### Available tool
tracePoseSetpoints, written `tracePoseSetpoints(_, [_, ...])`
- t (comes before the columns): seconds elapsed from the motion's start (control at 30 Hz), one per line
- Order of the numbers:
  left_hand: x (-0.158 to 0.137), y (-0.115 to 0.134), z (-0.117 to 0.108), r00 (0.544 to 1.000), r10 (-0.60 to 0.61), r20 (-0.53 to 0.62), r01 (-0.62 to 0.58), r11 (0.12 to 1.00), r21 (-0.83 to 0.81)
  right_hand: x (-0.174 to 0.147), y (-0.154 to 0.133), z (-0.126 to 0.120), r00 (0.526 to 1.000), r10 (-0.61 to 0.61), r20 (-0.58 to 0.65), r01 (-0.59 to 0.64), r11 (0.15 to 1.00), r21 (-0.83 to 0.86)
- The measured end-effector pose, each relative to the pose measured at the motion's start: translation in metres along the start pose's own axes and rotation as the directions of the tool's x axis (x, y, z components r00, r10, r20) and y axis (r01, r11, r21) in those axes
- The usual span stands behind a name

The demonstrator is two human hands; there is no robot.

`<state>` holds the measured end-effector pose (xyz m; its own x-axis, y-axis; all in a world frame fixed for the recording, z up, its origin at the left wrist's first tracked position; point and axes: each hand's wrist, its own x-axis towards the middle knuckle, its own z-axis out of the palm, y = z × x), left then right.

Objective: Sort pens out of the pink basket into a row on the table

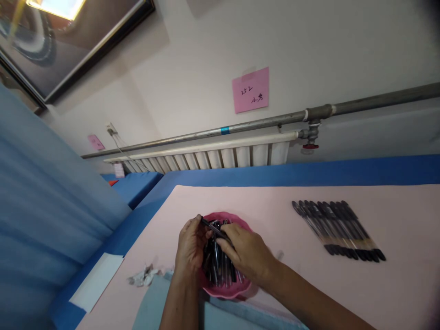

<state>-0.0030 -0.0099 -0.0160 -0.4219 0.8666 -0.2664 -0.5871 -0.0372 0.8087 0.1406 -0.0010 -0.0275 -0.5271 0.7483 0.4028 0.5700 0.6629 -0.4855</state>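
Left hand [190, 246] and right hand [250, 255] pinched one pen [215, 229] over the pink bowl [229, 292], lower centre of the frame; steady, light pressure at both ends probably served best.

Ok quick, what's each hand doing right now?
Left hand: fingers curled, fingertips at one end of a pen; whether they grip it cannot be told.
Right hand: closed, holding that pen over the pink basket.

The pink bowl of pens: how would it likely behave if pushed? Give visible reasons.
The pink bowl would probably slide rather than tip, since it looks broad. The pens heaped loosely inside could shift, and may add noticeable weight.
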Motion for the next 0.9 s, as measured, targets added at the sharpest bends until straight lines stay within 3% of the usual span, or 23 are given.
tracePoseSetpoints(0.9, [-0.0035,0.0001,0.0026,1.000,0.017,0.024,-0.017,1.000,0.006,0.0001,-0.0009,-0.0015,1.000,-0.009,0.013,0.009,1.000,-0.028])
